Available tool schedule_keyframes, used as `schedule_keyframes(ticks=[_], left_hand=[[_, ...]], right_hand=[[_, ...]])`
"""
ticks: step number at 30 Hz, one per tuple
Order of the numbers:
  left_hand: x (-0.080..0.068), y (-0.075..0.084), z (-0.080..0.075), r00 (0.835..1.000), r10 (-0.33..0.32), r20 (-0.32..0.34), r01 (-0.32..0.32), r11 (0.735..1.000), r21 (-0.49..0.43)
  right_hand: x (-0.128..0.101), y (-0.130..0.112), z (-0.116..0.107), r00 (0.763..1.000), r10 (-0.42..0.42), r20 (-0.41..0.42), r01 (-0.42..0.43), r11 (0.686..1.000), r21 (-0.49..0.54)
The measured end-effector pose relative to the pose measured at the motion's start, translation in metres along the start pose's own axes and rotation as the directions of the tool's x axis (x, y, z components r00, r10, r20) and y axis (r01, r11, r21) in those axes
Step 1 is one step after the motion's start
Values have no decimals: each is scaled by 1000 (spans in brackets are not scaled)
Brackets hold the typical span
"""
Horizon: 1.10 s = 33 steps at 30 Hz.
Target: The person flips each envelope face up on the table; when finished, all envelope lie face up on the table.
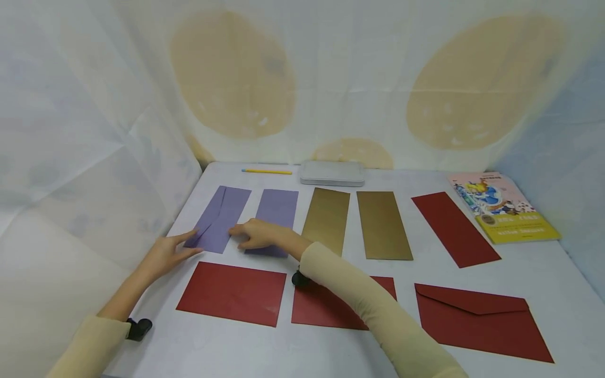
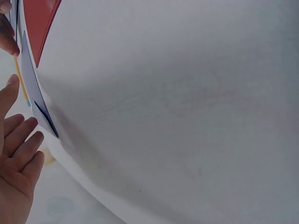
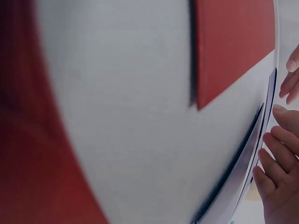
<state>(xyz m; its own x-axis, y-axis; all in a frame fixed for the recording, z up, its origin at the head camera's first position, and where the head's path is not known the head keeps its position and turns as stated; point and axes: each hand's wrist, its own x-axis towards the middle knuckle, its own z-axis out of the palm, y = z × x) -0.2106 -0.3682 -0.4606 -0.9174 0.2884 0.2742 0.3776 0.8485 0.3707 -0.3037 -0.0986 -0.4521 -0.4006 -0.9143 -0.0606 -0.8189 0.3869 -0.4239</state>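
Two purple envelopes lie side by side at the table's far left. My left hand [image 1: 165, 253] has straight fingers touching the near left corner of the left purple envelope [image 1: 222, 215], which lies flap side up. My right hand [image 1: 255, 234] rests flat on the near end of the right purple envelope [image 1: 278, 207], its fingertips reaching the left one's right edge. The left wrist view shows the left hand [image 2: 16, 158] open beside the purple envelope's edge [image 2: 35, 93]. In the right wrist view, the right hand [image 3: 280, 172] lies with its fingers loosely bent.
On the white table [image 1: 534, 262] lie two gold envelopes [image 1: 327, 218] [image 1: 383, 224] and a long red envelope [image 1: 454, 228]. Three red envelopes [image 1: 231, 293] [image 1: 477, 320] fill the near row. A book [image 1: 506, 207], a grey tin [image 1: 332, 173] and a yellow pencil [image 1: 267, 171] sit at the back.
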Motion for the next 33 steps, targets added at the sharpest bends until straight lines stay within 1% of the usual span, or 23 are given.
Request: schedule_keyframes(ticks=[3,6,10,16,19,22,27,33], left_hand=[[-3,2,-2,999,-16,34,15,1000,4],[-2,2,-2,997,-38,71,38,999,-1],[-2,2,0,992,-67,107,69,997,-17],[0,6,2,989,-90,116,93,995,-25],[1,8,3,989,-92,119,94,995,-16],[1,11,3,989,-86,120,88,996,-18],[4,23,2,990,-78,115,84,996,-43],[10,45,7,990,-68,126,85,988,-130]], right_hand=[[-2,-4,0,1000,-9,17,9,1000,-6],[-3,-4,-1,1000,-5,29,6,1000,-14],[-2,-4,0,1000,8,17,-8,1000,-7],[-2,-2,-1,1000,28,-11,-28,999,-16],[-5,0,-1,1000,26,0,-26,999,-20],[-10,3,-5,1000,21,4,-21,1000,11],[-23,14,-15,999,23,-29,-22,998,56],[-36,27,-24,998,30,-53,-26,998,64]])
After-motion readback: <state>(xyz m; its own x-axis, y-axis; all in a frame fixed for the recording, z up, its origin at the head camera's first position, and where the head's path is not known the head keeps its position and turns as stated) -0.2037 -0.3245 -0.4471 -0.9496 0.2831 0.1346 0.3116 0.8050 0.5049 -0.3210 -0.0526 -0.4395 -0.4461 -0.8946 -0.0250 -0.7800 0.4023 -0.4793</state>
